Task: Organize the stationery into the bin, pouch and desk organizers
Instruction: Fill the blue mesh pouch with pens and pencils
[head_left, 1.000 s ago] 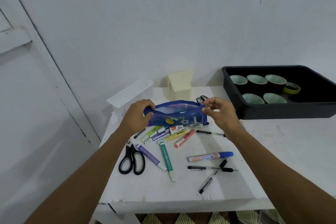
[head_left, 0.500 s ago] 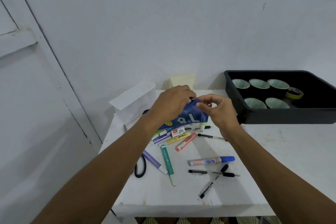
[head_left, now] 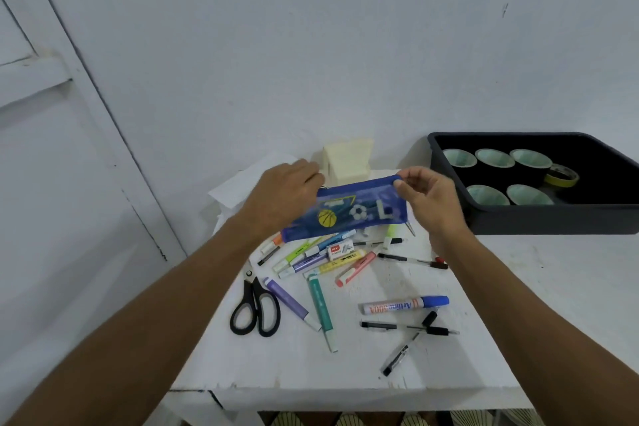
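Stationery lies scattered on the white counter, and above its far part the blue mesh pouch hangs in the air between the person's two hands. The left grip is clamped on the pouch's top edge at its 9 o'clock end, with the fingers curled out of sight behind the back of the hand. The right grip pinches the top corner at the 3 o'clock end between thumb and fingertips. The pouch tilts, its lower left corner dipping toward a heap of highlighters and a small staples box just beneath it. From the pouch, the scissors lie at 7 o'clock and a blue-capped marker at 5 o'clock, with black pens nearer the front edge. A cream organizer stands at 12 o'clock, and the black bin at 3 o'clock holds tape rolls.
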Available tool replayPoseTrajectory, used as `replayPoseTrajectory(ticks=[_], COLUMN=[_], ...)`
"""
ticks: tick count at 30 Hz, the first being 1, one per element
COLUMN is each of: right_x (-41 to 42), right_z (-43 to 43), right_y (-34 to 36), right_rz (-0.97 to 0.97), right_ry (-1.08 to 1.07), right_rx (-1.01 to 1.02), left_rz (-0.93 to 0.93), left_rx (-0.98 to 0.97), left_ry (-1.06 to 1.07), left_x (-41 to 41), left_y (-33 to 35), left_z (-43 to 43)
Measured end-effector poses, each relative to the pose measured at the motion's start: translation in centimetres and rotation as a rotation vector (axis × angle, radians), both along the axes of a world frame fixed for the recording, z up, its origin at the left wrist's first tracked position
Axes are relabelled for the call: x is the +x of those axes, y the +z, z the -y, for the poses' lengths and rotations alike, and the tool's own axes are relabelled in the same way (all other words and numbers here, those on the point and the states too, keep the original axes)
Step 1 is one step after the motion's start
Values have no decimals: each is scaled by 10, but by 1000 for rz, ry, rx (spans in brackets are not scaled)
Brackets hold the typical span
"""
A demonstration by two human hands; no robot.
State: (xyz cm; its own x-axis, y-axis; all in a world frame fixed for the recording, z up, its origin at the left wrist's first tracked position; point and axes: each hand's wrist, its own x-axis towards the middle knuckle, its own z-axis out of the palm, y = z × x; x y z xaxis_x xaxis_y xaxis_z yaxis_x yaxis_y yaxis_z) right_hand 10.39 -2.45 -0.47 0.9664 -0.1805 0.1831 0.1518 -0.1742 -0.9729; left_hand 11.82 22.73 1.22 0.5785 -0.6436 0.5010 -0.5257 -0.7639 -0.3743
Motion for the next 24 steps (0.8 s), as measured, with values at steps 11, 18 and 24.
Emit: replayPoseTrajectory(ticks=[11,18,24], right_x=[5,-8,-29], right_z=[4,-5,-11], right_y=[-10,-22,-36], right_rz=[-52,-102,-395], right_ry=[-13,-6,125], right_rx=[192,275,210], left_rz=[-335,-932,-827], left_rx=[-617,-1093,-1325], left_ry=[179,174,205], left_x=[-1,-8,-8], left_y=[-31,-57,-67], left_z=[-46,-33,-20])
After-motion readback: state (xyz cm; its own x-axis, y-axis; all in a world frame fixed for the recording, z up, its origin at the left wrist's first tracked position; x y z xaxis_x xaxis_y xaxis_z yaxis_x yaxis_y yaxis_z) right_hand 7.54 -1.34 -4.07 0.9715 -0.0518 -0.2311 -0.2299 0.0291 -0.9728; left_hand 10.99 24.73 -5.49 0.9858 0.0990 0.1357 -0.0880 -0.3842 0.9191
